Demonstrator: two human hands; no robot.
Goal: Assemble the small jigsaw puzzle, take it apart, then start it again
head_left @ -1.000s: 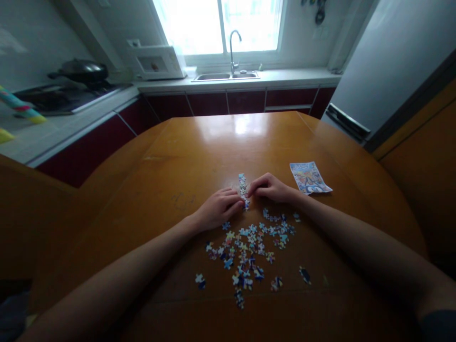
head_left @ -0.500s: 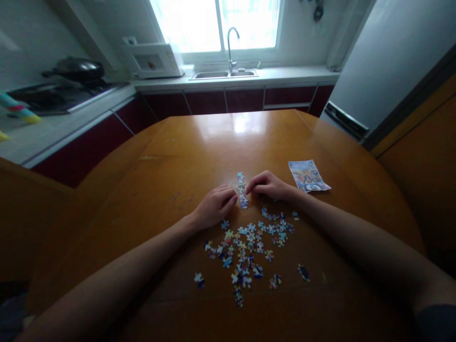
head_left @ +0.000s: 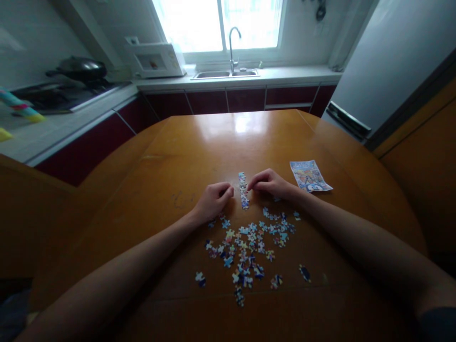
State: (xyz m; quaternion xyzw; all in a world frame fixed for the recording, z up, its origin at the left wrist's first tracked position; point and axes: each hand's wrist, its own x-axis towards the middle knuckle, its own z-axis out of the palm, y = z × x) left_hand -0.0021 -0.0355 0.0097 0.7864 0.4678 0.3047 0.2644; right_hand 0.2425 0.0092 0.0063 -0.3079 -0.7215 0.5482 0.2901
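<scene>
A short joined strip of puzzle pieces [head_left: 243,190] lies upright in the middle of the brown wooden table [head_left: 185,147]. My left hand [head_left: 213,201] rests just left of the strip, fingers curled, fingertips a little off it. On the strip's other side my right hand [head_left: 268,183] sits with bent fingers, its fingertips at the strip's edge. Nothing shows inside either hand. Several loose colourful puzzle pieces [head_left: 249,247] are scattered on the table nearer me, below both hands.
A printed picture card [head_left: 310,175] lies on the table right of my right hand. Beyond the table are a counter with a sink and tap [head_left: 228,71], a microwave [head_left: 155,61], a stove with a wok [head_left: 78,71], and a fridge [head_left: 384,66] on the right.
My left hand has drawn slightly back from the strip and curled its fingers in. The right hand has barely moved. The strip stays in place.
</scene>
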